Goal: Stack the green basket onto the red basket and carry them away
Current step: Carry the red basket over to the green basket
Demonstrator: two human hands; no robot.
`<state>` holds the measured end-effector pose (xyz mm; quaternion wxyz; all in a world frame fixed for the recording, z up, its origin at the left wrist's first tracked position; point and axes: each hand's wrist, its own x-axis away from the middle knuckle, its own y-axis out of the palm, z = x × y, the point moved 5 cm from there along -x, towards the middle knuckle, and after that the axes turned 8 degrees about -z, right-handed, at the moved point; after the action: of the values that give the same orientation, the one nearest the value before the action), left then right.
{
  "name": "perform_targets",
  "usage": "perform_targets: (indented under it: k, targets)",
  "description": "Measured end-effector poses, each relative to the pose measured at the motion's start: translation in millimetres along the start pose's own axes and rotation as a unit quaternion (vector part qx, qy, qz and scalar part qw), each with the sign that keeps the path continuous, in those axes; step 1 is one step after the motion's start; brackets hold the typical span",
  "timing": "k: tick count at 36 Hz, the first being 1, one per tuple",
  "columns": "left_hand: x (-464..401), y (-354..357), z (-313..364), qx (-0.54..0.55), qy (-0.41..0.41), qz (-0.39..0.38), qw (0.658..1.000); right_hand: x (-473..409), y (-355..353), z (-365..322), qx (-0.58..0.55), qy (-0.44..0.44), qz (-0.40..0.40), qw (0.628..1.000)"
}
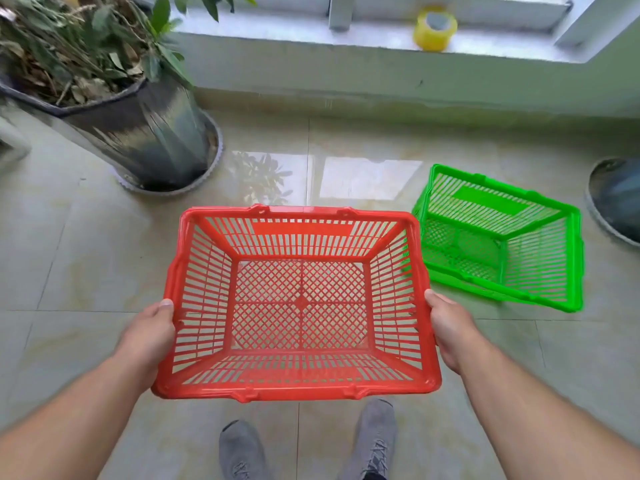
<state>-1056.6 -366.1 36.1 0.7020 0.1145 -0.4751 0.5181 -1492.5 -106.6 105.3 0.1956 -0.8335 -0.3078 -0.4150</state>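
Observation:
The red basket (294, 388), an empty slatted plastic crate, hangs in the air in front of me, mouth up. My left hand (150, 336) grips its left rim and my right hand (450, 332) grips its right rim. The green basket (573, 258) of the same shape stands on the tiled floor to the right, just beyond the red one's right side, empty and turned at an angle. The two baskets are apart.
A large dark pot with a leafy plant (138, 126) stands at the far left. Another dark pot (620, 199) sits at the right edge. A yellow tape roll (434, 27) rests on the window ledge. My grey shoes (308, 445) are below the basket.

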Motion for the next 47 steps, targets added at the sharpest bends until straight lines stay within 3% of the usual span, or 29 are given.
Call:
perform_targets:
  k: [21, 37, 47]
  targets:
    - [-102.8, 69.4, -16.5, 0.009, 0.010, -0.003, 1.000, -154.5, 5.9, 54.7, 0.065, 0.005, 0.021, 0.998]
    - [-168.0, 71.6, -17.4, -0.009, 0.010, -0.011, 1.000, -200.3, 23.9, 47.3, 0.058, 0.009, 0.041, 0.997]
    - [-151.1, 77.9, 3.8, -0.043, -0.015, -0.002, 0.999, -194.1, 29.4, 38.1, 0.102, 0.012, 0.052, 0.993]
